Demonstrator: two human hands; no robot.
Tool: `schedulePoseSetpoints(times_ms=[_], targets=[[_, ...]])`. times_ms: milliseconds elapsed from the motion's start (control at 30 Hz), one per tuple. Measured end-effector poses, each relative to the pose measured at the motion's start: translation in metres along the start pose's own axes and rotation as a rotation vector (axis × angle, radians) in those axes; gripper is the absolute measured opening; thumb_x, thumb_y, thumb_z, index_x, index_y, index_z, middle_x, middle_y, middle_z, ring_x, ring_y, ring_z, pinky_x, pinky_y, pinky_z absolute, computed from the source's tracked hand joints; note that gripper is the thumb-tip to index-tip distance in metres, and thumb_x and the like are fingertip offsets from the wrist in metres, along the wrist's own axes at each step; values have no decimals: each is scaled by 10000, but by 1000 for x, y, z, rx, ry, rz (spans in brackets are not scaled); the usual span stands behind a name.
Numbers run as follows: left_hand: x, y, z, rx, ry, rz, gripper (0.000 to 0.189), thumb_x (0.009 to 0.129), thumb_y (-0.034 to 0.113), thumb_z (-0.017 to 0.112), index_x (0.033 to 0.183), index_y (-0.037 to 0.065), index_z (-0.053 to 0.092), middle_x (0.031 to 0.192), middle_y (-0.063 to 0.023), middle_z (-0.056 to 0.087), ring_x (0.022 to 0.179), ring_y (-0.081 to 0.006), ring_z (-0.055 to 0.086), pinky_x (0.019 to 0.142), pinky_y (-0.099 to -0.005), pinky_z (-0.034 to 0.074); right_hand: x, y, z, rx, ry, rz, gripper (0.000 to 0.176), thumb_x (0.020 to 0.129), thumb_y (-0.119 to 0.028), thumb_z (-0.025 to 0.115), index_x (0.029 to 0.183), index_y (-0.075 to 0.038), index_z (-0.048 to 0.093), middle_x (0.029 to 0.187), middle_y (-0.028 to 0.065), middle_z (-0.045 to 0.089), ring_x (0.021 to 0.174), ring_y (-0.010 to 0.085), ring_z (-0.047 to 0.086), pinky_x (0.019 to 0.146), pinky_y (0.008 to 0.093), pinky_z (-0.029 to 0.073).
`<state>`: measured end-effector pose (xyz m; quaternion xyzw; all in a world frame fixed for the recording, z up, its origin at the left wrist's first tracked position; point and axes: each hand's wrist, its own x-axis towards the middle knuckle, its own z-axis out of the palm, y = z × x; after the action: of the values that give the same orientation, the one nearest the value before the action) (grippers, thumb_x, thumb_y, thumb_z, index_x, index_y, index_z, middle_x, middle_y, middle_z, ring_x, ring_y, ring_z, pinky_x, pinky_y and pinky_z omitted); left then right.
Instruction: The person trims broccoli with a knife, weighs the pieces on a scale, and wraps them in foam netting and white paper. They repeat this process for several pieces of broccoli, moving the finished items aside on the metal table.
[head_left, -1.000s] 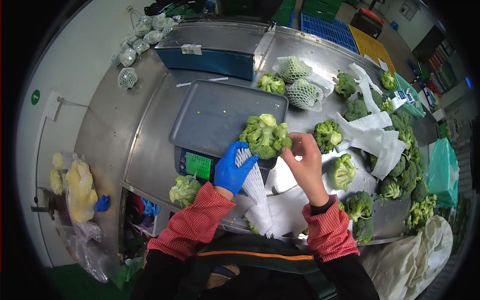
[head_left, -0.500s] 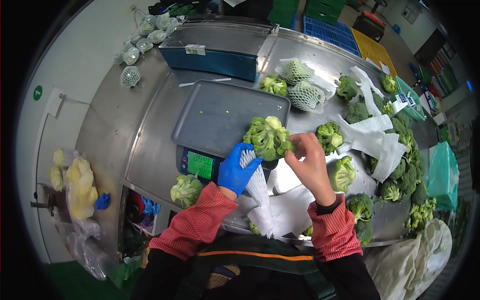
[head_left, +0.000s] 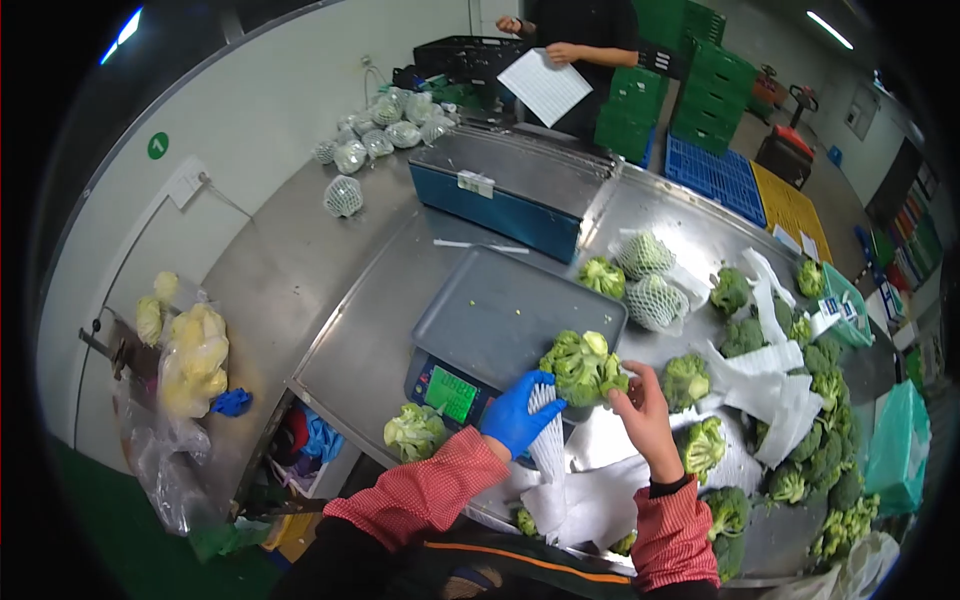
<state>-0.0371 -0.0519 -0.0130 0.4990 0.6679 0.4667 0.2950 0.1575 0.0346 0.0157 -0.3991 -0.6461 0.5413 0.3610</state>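
Note:
A broccoli head (head_left: 582,366), cut stem facing up, is between my hands over the front right corner of the grey scale tray (head_left: 520,300). My left hand (head_left: 520,413), in a blue glove, is closed on a white foam net (head_left: 549,450) that hangs down, its fingertips against the broccoli. With thumb and fingers, my bare right hand (head_left: 645,412) grips the broccoli's right edge. The scale's green display (head_left: 450,394) is lit. One trimmed head (head_left: 415,431) lies left of my left wrist; other heads (head_left: 686,382) lie beyond my right hand.
Net-wrapped heads (head_left: 656,302) sit behind the scale. White foam strips (head_left: 765,385) lie over a broccoli pile (head_left: 825,440) at right. A blue-fronted metal box (head_left: 497,208) stands at the back. Beyond it, a person (head_left: 585,40) holds a paper sheet (head_left: 545,87).
The view has tilted upward and shifted, bringing the person with the paper into sight. My hands still hold the broccoli and net at the tray's corner. The scale's digits have changed.

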Motion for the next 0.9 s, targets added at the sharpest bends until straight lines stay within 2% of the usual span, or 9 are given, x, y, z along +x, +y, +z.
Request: schedulePoseSetpoints(times_ms=[133,267,300,433,567,667,900], targets=[[-2,6,-7,29,-37,-34,420,816,270,695,1165,115,522,1048,-142,634,984,-294,623,842,-359,479,1,8,2,-24,41,-19,360,806,-73,676,1126,-15,522,825,17,542,712,78,544,620,204,456],[-2,6,-11,13,-49,-24,418,828,281,680,1183,122,528,1076,-130,633,998,-289,620,856,-354,477,-4,-15,4,-267,149,-177,330,737,-41,679,1047,-15,568,925,79,527,736,151,581,629,249,484],[-2,6,-10,19,-44,-27,416,829,283,679,1181,121,529,1077,-129,633,999,-290,619,858,-353,476,-2,-19,5,-429,128,-277,369,715,-60,675,1061,-30,552,970,107,510,768,205,581,625,284,496],[-1,6,-9,21,-39,-18,416,831,294,674,1179,118,529,1075,-126,632,1000,-295,616,863,-351,473,1,-17,14,-550,58,-291,420,723,-116,673,1101,-46,503,995,121,495,791,249,557,618,315,501],[-2,4,-8,25,-60,-19,422,834,304,669,1181,112,526,1074,-126,631,1002,-299,614,863,-355,472,0,-19,10,-503,31,-275,466,733,-135,697,1131,-25,482,987,134,502,805,242,567,638,311,512],[-2,5,-10,30,-66,-23,425,834,302,668,1184,110,523,1077,-123,632,1004,-293,616,866,-354,472,-2,-16,8,-328,21,-166,472,760,-132,690,1161,-20,467,965,125,519,827,218,581,654,302,516],[-4,5,-14,20,-84,-20,441,832,300,670,1199,108,519,1090,-118,632,1005,-282,620,871,-347,474,-2,-11,3,-214,18,-85,426,781,-105,665,1156,-20,481,939,117,538,783,194,599,636,293,520]])
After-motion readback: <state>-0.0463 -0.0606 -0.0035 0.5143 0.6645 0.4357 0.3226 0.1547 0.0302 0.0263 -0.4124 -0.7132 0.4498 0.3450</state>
